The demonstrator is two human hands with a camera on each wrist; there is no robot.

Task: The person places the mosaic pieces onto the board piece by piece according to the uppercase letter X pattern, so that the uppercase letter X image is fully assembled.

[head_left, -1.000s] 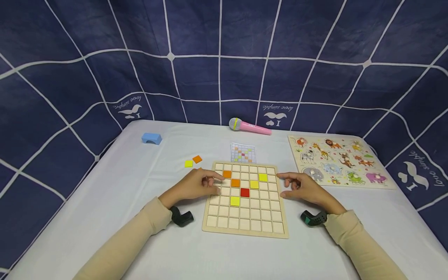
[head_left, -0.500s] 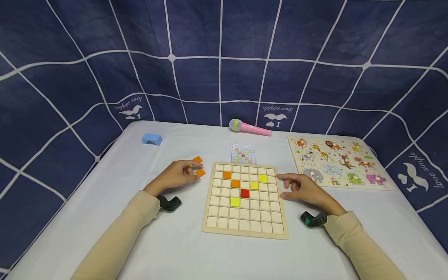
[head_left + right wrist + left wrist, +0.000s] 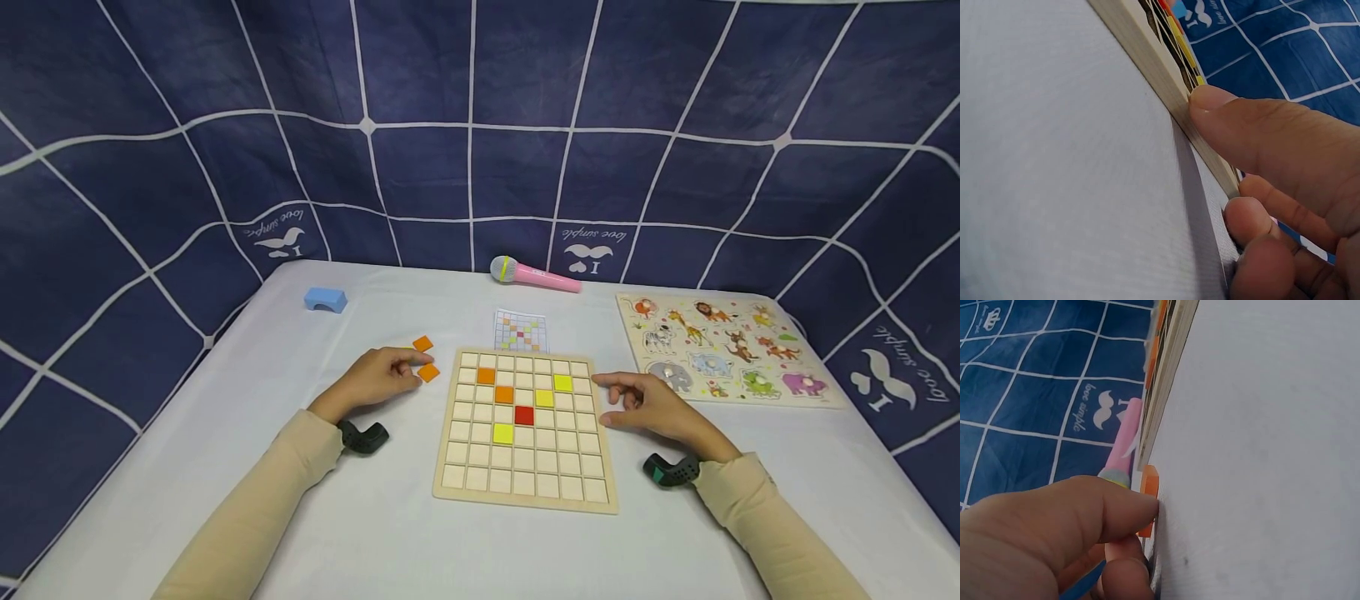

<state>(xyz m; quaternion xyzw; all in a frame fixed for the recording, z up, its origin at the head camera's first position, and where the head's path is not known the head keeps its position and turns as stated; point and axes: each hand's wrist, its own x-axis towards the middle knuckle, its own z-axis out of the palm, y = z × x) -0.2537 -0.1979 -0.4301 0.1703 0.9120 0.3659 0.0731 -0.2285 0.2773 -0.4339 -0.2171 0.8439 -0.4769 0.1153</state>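
Note:
In the head view my left hand (image 3: 379, 379) is left of the wooden grid board (image 3: 525, 492), its thumb and index finger at the edges of an orange tile (image 3: 428, 372). The left wrist view shows my thumb partly covering the orange tile (image 3: 1149, 479). Beyond these fingers lie another orange tile (image 3: 423, 343) and a mostly hidden yellow tile. My right hand (image 3: 647, 404) rests at the board's right edge, thumb and index touching it, the other fingers loosely bent. Orange, yellow and red tiles sit in the grid, including a red tile (image 3: 524, 415).
A printed pattern card (image 3: 521, 331) lies behind the board. Further back is a pink toy microphone (image 3: 542, 277). An animal puzzle board (image 3: 720, 346) stands to the right, and a blue arch block (image 3: 326, 299) at the far left. A blue curtain surrounds the white table.
My left hand has gone left from the board to the loose tiles, its fingers closing in on the nearest orange one. My right hand has stayed at the board's edge.

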